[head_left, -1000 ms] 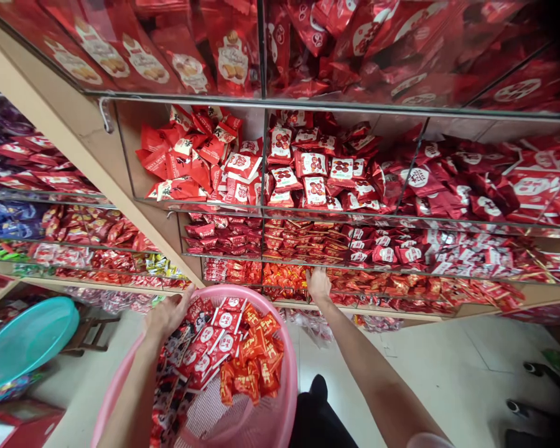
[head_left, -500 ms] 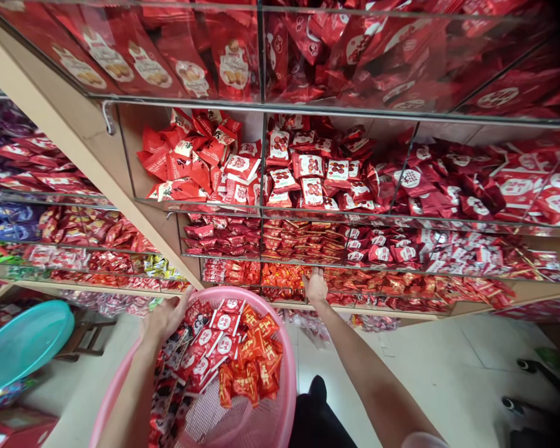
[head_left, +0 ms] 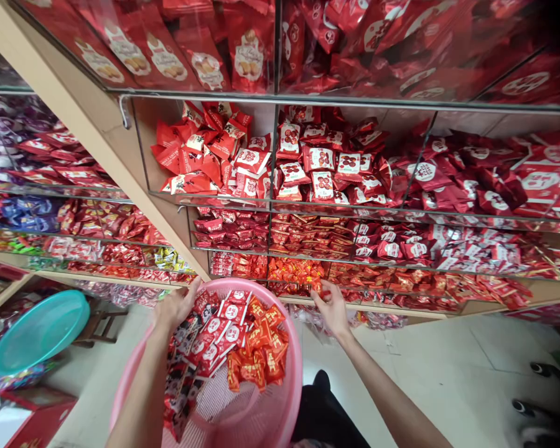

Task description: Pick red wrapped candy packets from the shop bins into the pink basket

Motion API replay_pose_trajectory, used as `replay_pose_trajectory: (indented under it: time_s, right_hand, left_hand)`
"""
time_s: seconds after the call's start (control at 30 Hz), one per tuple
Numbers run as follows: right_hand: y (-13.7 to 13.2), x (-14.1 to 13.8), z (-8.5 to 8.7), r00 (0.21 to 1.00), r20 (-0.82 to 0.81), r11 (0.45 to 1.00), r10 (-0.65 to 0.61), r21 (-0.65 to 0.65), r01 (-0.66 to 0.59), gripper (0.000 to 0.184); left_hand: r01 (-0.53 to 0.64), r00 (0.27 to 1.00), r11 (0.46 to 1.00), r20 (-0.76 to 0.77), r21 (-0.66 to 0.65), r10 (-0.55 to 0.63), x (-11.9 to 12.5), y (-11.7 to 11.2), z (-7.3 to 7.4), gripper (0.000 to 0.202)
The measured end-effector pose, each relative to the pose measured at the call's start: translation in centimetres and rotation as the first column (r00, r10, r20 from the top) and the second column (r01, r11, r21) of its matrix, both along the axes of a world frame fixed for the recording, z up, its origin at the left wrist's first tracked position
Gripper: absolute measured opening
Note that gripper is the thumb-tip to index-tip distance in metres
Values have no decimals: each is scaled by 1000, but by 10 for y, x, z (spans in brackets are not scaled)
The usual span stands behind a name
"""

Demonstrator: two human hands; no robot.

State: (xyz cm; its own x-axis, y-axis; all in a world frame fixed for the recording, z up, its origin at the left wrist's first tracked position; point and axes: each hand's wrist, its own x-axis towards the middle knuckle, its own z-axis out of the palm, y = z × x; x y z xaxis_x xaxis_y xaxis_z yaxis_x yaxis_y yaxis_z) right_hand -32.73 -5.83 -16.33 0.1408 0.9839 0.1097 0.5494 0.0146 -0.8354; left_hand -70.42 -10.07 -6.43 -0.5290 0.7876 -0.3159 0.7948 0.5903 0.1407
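A pink plastic basket [head_left: 295, 373] hangs in front of me, tilted, with my left hand [head_left: 175, 308] closed on its far left rim. Inside it lie red-and-white candy packets [head_left: 221, 330], dark packets with pictures [head_left: 180, 367] and shiny orange-red wrapped candies [head_left: 261, 348]. Right of the basket, my right hand [head_left: 331, 305] is at the front of a low shelf bin. Its thumb and fingers pinch an orange-red wrapped candy [head_left: 316, 286]. Behind the fingers, the bin holds a pile of similar orange candies [head_left: 289, 272].
Glass-fronted shelves [head_left: 354, 205] of red candy packets rise ahead and overhang the hands. A slanting wooden divider [head_left: 121, 168] stands at left. A teal basket [head_left: 42, 333] sits low at left beside a wooden stool [head_left: 100, 326]. Dark chair legs [head_left: 541, 386] stand on the tiled floor at right.
My right hand has drawn back a little from the bin with an orange-red candy between its fingers. The view has shifted slightly; my left hand stays on the basket rim.
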Motion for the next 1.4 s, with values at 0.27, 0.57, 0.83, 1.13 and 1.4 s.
replay_pose_trajectory:
  time_s: [0.27,0.57,0.83,1.13,1.4]
  right_hand:
    - [-106,-17,81,884,66,884,462,36,-465,41]
    - [-111,-28,89,562,384,622,733,-43,-782,45]
    - [-116,-50,84,573,423,664,702,-97,-741,39]
    - [-106,-38,91,716,286,754,637,-41,-655,29]
    - [29,-19,12,998,59,986,2,-167,8,36]
  left_hand:
    - [34,999,999,5,20,-34,9,15,0,86]
    - [39,999,999,6,35,-39,11,17,2,84]
    - [9,999,1000,49,5,-9,4,13,-3,89]
    - [15,1000,1000,27,-18,-15,8,19,-1,90]
    - [50,998,998,36,-25,-49,9,22,1,88]
